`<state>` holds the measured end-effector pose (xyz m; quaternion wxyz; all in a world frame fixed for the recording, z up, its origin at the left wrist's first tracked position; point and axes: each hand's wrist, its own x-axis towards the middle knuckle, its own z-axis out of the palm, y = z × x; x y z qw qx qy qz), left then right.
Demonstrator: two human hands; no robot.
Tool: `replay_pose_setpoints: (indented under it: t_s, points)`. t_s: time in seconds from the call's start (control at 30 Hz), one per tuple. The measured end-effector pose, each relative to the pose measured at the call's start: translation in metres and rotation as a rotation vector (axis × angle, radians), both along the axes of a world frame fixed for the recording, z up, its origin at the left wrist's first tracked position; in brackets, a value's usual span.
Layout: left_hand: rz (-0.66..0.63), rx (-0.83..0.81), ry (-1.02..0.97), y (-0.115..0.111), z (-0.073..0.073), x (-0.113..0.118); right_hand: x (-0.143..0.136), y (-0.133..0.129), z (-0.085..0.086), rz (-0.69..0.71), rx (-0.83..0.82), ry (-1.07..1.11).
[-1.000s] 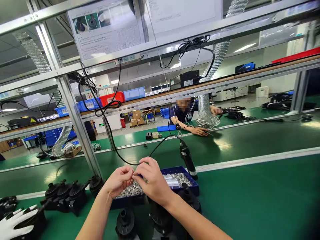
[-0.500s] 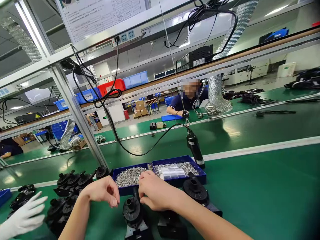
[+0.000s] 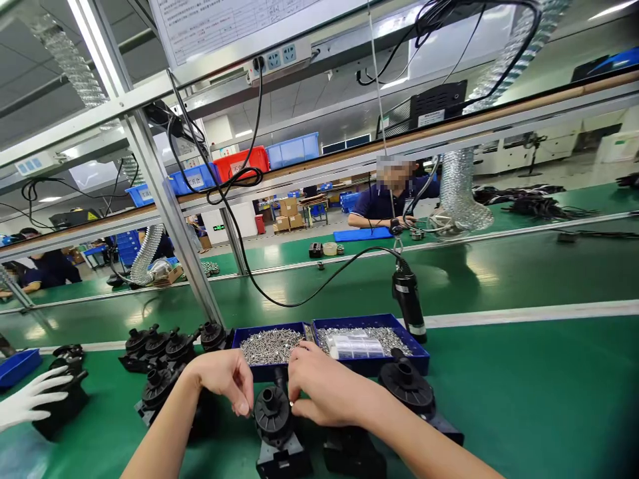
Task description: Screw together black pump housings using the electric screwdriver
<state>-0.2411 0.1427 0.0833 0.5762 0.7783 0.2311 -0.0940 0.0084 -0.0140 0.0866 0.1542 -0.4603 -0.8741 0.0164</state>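
Observation:
A black pump-like housing [image 3: 273, 419] with a round ribbed top and upright spout stands between my two hands. My left hand [image 3: 224, 379] is closed in a pinch at the left side of its top; whatever the fingertips hold is hidden. On the other side, my right hand [image 3: 327, 386] pinches a tiny shiny piece, which looks like a screw [image 3: 291, 403], close to the housing's edge. Behind the hands are two blue trays: one holds many loose screws [image 3: 272, 347], the other small metal pieces [image 3: 389, 340] and a clear plastic box [image 3: 355, 346].
More black housings [image 3: 162, 346] stand grouped at left, another [image 3: 407, 389] at right. A black electric screwdriver [image 3: 409, 303] hangs behind the right tray. A co-worker's white-gloved hand [image 3: 32, 399] is at far left. A metal post [image 3: 172, 219] rises behind the housings.
The camera view has shifted. Both hands have come nearer the middle housing's top, and the shiny piece at my right fingertips now shows. The gloved hand is further left, beside a black housing.

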Motion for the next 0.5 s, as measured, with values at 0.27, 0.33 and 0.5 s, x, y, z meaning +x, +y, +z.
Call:
replay_pose_setpoints:
  t_s: [0.27, 0.33, 0.5]
  points:
    - [0.034, 0.037, 0.021, -0.008, 0.003, 0.005, 0.004, 0.000, -0.004, 0.036, 0.049, 0.119]
    - [0.062, 0.043, 0.021, -0.011, 0.006, 0.005, 0.005, -0.001, -0.001, 0.041, 0.060, 0.171]
    - [0.262, 0.056, -0.174, -0.018, 0.018, 0.007, -0.005, 0.000, 0.003, 0.042, 0.159, 0.324]
